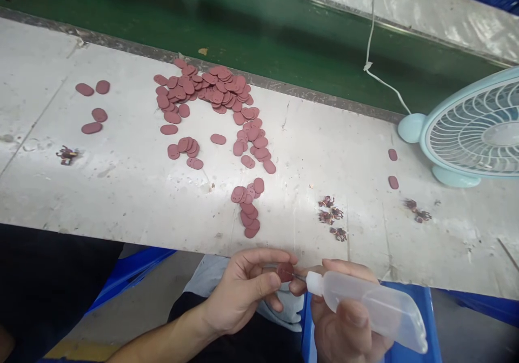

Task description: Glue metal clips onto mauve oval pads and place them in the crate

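Between the thumb and fingers of my left hand [247, 287] is a reddish-brown oval disc [285, 272], held just off the table's front edge. My right hand [348, 319] is wrapped round a translucent squeeze bottle [371, 303] with a white cap. The bottle's thin tip points left and meets the face of the disc. Beyond the hands, a large pile of similar discs [219, 87] lies on the white table [133, 190], with a smaller cluster [249, 211] nearer the front edge.
Small dark figures [332, 217] lie right of centre, more [417, 211] farther right and one group [67, 155] at left. A light blue fan [478, 125] stands at right. Behind the table runs a green belt [284, 44]. A blue bin [417, 309] is below the edge.
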Tool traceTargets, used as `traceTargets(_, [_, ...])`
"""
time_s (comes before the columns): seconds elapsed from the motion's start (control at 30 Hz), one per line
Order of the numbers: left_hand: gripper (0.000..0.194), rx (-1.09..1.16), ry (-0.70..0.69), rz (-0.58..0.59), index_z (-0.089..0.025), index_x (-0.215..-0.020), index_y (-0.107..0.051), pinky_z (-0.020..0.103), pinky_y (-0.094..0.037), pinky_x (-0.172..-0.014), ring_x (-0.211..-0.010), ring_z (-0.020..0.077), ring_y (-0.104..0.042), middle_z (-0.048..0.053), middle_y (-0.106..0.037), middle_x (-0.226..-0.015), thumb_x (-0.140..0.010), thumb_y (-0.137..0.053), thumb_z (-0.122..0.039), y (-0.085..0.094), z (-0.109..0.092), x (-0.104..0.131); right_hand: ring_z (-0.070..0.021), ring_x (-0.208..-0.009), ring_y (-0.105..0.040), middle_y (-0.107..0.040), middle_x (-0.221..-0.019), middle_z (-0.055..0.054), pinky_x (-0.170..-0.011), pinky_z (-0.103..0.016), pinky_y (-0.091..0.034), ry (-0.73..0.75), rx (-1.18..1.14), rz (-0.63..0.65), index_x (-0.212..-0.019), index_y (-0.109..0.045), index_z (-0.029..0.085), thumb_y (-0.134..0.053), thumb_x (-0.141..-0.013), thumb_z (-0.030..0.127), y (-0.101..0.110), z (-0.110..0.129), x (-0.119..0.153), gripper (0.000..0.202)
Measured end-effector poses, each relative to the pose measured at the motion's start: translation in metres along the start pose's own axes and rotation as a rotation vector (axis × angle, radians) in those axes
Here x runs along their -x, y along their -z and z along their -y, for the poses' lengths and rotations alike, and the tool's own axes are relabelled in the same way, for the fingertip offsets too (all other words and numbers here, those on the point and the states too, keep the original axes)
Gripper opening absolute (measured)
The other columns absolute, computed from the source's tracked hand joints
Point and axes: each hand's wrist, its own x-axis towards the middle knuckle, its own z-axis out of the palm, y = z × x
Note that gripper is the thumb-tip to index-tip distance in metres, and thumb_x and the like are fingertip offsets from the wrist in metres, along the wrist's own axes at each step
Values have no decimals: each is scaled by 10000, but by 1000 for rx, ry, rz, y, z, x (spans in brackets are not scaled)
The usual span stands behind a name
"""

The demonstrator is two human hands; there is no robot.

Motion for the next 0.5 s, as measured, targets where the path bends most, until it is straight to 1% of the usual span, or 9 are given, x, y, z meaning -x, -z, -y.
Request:
traceTargets(0.1, [289, -2, 5, 1, -196, -1035, -822, 167, -571, -524, -769, 178, -717, 119, -795, -984, -769, -855, -303, -1, 0, 1, -269, -521, -656, -703, -681, 6, -490, -435, -546, -24, -13, 28, -998, -717, 350, -657, -851, 585, 0, 1, 1, 283])
traceTargets(0.2, [274, -4, 5, -19, -200, -1017, -826, 167, -572, -516, -748, 170, -711, 108, -793, -966, -763, -859, -296, -1, -1, 0, -278, -529, -663, -704, -681, 1, -485, -446, -556, -23, 18, 1, -981, -726, 361, -676, -823, 588, 0, 1, 1, 282])
traceTargets(0.27, [271, -5, 2, -20, -201, -1018, -826, 166, -572, -514, -751, 171, -712, 106, -793, -963, -765, -857, -295, -1, -2, 0, -275, -520, -662, -697, -670, 2, -504, -463, -574, -29, -9, -11, -974, -730, 349, -692, -808, 589, -1, 0, 0, 295])
traceTargets(0.4, [272, -4, -7, 1, -200, -1028, -822, 163, -570, -511, -752, 175, -723, 113, -797, -992, -774, -850, -291, -1, -1, 0, -242, -477, -634, -653, -594, 23, -518, -451, -581, -53, -150, 36, -963, -726, 318, -713, -807, 589, -2, 3, -5, 312])
traceTargets(0.5, [253, -6, -9, -3, -200, -1026, -820, 163, -574, -513, -743, 165, -724, 114, -789, -1067, -787, -838, -279, 0, 0, 1, -232, -496, -633, -671, -604, 22, -519, -418, -569, -46, -158, 84, -975, -723, 313, -720, -819, 569, -1, 6, -8, 300])
